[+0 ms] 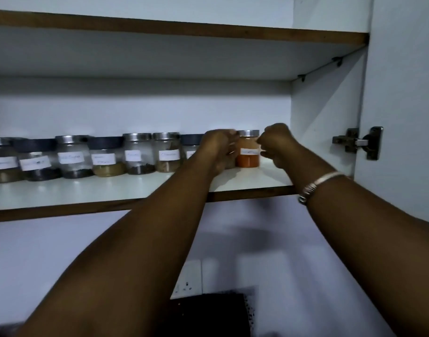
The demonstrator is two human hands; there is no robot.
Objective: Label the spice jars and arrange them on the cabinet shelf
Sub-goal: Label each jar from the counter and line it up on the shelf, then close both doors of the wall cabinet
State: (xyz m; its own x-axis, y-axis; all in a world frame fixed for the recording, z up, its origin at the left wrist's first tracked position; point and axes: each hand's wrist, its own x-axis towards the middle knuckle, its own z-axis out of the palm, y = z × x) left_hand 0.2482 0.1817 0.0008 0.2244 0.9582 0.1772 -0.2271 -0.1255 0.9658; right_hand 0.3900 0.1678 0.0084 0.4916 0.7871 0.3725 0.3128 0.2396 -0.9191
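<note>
1. Both arms reach up to the cabinet shelf [111, 188], at the right end of a row of spice jars standing toward the far wall.
2. Left hand [217, 148] curled around a jar almost wholly hidden behind it, apparently grasping it; contents not visible.
3. Right hand [278, 142] clenched just right of the orange-powder jar [248, 152], fingertips at or near its side; contact cannot be told. Bracelet [315, 184] on that wrist.
4. Orange-powder jar upright, silver lid on, white label facing near, last on the right.
5. Left along the row: clear jars with silver or dark lids, among them one with tan powder [108, 158] and one with dark seeds [138, 154], each with a white paper label.
6. Handling, as a judgement: glass-like, rigid, smooth, likely slippery and breakable; mostly low-filled, so light and easy to tip. Best held around the body below the lid, clear of the label.
7. Writing: handwritten words on the labels, too blurred to read; no brand seen.
8. Hinge [358, 142] on the open door at far right.
</note>
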